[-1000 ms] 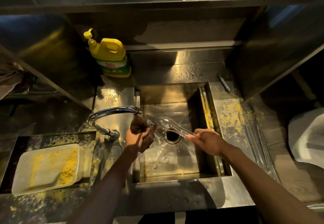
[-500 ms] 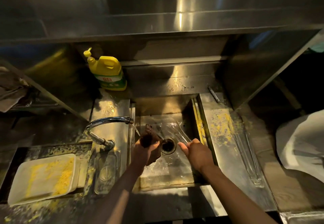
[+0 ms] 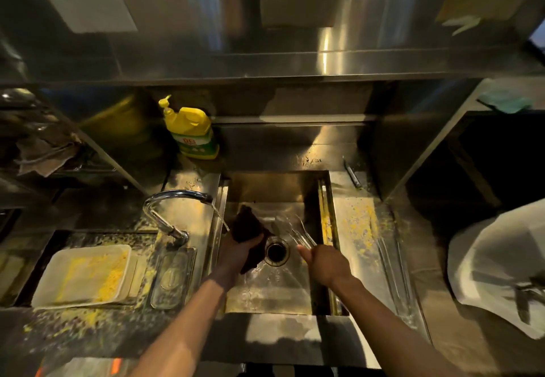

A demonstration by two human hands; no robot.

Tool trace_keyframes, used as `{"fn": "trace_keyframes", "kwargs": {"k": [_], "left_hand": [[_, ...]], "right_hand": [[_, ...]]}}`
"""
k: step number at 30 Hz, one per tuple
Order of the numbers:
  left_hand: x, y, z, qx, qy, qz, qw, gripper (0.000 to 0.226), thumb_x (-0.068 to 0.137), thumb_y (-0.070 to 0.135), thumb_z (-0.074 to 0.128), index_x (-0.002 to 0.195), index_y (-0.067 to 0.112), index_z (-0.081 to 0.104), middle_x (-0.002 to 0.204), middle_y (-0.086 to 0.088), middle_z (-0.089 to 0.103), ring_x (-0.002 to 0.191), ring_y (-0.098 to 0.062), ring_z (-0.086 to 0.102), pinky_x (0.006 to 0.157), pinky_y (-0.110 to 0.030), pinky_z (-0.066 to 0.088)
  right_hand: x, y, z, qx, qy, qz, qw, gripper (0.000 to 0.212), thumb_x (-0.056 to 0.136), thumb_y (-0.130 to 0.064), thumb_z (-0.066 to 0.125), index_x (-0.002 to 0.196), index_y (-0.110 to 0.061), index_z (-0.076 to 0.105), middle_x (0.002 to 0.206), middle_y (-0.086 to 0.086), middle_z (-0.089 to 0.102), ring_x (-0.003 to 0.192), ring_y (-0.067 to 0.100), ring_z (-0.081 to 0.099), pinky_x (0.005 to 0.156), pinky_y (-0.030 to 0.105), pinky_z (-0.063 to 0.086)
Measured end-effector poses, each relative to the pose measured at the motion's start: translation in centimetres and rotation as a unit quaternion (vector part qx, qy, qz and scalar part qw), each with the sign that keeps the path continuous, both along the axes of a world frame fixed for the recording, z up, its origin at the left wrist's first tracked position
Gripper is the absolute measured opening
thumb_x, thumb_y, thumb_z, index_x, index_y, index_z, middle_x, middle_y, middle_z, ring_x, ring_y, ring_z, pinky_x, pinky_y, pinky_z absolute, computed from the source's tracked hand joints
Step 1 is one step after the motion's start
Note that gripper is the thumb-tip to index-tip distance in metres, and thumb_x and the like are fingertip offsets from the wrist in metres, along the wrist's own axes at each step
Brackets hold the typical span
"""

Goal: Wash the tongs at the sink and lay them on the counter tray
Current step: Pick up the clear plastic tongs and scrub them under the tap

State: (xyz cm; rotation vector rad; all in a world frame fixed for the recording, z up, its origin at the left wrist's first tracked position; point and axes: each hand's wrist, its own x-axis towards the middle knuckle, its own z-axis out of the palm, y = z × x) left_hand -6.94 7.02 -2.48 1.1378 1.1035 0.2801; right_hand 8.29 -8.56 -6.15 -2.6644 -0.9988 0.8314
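Note:
My right hand [image 3: 324, 264] grips the handle end of clear plastic tongs [image 3: 298, 232], whose tips point up-left over the steel sink [image 3: 274, 291] above the drain [image 3: 276, 254]. My left hand [image 3: 239, 254] holds a dark scouring cloth [image 3: 246, 226] just left of the tongs, under a thin stream from the curved tap [image 3: 174, 199]. Cloth and tongs are a little apart. On the counter to the right of the sink lies a clear narrow tray [image 3: 396, 282], hard to make out.
A yellow dish-soap bottle [image 3: 191, 131] stands behind the sink. A white container [image 3: 85, 276] with yellow residue and a clear lid [image 3: 172, 276] lie left of the tap. Yellow crumbs cover both counters. A white bag [image 3: 498, 264] sits at far right; a steel shelf hangs overhead.
The camera tilted upward, so the sink sits lower in view. The tongs swung from lying across the drain to pointing up-left. The cloth lifted away from the tongs.

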Motion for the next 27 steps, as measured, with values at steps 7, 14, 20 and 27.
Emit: {"fn": "trace_keyframes", "kwargs": {"k": [7, 14, 20, 27], "left_hand": [[1.0, -2.5, 2.4, 0.035, 0.006, 0.030, 0.999, 0.039, 0.079, 0.015, 0.079, 0.115, 0.010, 0.065, 0.101, -0.014, 0.072, 0.086, -0.037, 0.071, 0.064, -0.045, 0.060], [2.4, -4.0, 5.3, 0.030, 0.018, 0.016, 0.999, 0.043, 0.062, 0.013, 0.089, 0.098, 0.010, 0.065, 0.088, -0.010, 0.069, 0.079, -0.026, 0.067, 0.069, -0.036, 0.058], [4.7, -4.7, 9.4, 0.055, -0.049, -0.056, 0.996, 0.027, 0.082, 0.000, 0.068, 0.108, 0.004, 0.062, 0.085, -0.011, 0.067, 0.078, -0.027, 0.065, 0.061, -0.029, 0.057], [7.3, -5.8, 13.9, 0.092, -0.149, -0.127, 0.976, 0.027, 0.076, -0.004, 0.069, 0.099, 0.009, 0.067, 0.089, -0.013, 0.072, 0.083, -0.031, 0.069, 0.067, -0.042, 0.057]], "right_hand": [[1.7, -1.1, 2.4, 0.139, 0.111, -0.024, 0.984, 0.052, 0.098, -0.066, 0.037, 0.066, -0.028, 0.052, 0.068, -0.002, 0.060, 0.063, 0.014, 0.056, 0.063, 0.031, 0.043], [2.6, -4.1, 5.5, 0.310, 0.150, -0.072, 0.936, 0.042, 0.092, -0.057, 0.059, 0.077, -0.018, 0.054, 0.073, -0.004, 0.057, 0.067, 0.010, 0.050, 0.066, 0.034, 0.040], [3.5, -6.2, 11.0, 0.409, 0.122, -0.090, 0.900, 0.027, 0.089, -0.049, 0.068, 0.088, -0.023, 0.060, 0.087, -0.005, 0.064, 0.085, 0.015, 0.059, 0.078, 0.040, 0.051], [3.2, -9.0, 17.0, 0.466, 0.039, -0.120, 0.876, 0.017, 0.092, -0.044, 0.068, 0.096, -0.029, 0.060, 0.091, -0.012, 0.064, 0.084, 0.006, 0.060, 0.077, 0.032, 0.052]]}}
